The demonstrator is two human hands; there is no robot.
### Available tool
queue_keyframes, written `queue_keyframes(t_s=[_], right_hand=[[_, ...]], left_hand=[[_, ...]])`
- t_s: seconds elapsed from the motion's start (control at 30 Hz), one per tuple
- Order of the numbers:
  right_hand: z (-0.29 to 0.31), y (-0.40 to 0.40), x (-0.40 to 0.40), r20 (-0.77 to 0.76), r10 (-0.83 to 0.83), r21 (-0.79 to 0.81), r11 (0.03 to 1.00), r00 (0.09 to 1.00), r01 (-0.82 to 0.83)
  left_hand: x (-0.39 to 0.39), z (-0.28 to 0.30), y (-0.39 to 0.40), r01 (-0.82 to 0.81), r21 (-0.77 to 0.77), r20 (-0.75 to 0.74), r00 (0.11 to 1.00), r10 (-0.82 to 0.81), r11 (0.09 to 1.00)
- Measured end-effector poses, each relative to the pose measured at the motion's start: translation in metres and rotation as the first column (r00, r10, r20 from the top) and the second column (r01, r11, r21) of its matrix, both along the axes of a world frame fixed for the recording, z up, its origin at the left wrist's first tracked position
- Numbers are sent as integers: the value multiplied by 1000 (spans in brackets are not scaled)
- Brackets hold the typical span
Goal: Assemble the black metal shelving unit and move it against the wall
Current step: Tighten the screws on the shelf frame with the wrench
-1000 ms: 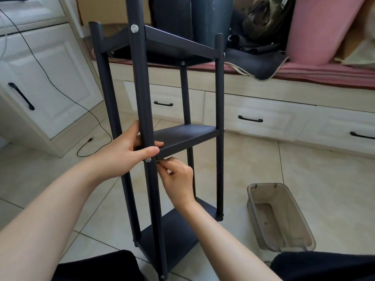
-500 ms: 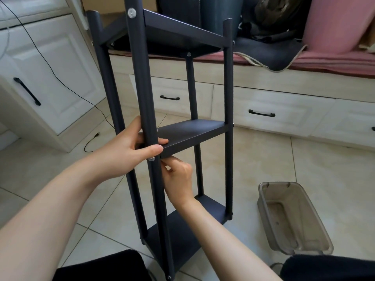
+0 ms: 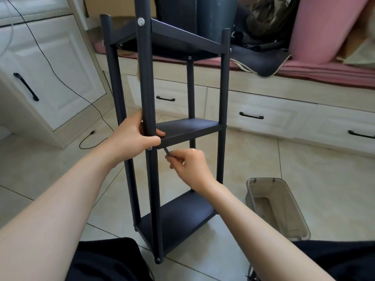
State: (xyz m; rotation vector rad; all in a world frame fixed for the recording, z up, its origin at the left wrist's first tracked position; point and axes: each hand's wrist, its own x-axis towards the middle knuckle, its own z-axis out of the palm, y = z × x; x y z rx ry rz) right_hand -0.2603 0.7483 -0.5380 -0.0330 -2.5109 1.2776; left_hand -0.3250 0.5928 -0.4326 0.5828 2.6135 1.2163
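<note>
The black shelf unit stands upright on the tiled floor, in front of white drawers and beside a clear plastic bin. The left hand grips its front post at the middle shelf. The right hand pinches a small key just under that shelf.

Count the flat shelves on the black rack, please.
3: top shelf level with the bench, middle shelf beside the left hand, bottom shelf near the floor. None seems hidden.
</note>
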Motion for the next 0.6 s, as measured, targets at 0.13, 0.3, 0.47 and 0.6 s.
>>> queue_keyframes(t_s=[0.13,0.3,0.47,0.6], right_hand=[[15,1,2,151,-6,168,986,988,-20],[29,-1,6,128,-56,222,975,990,27],[36,3,7,155,-55,270,963,986,12],[34,-4,6,106,-75,299,953,991,40]], left_hand=[[3,-1,4,-13,23,-24,1000,13,1000],[6,-1,9,-2,41,-40,999,4,999],[5,0,12,5,30,-59,998,-3,1000],[5,0,14,18,31,-64,998,-16,999]])
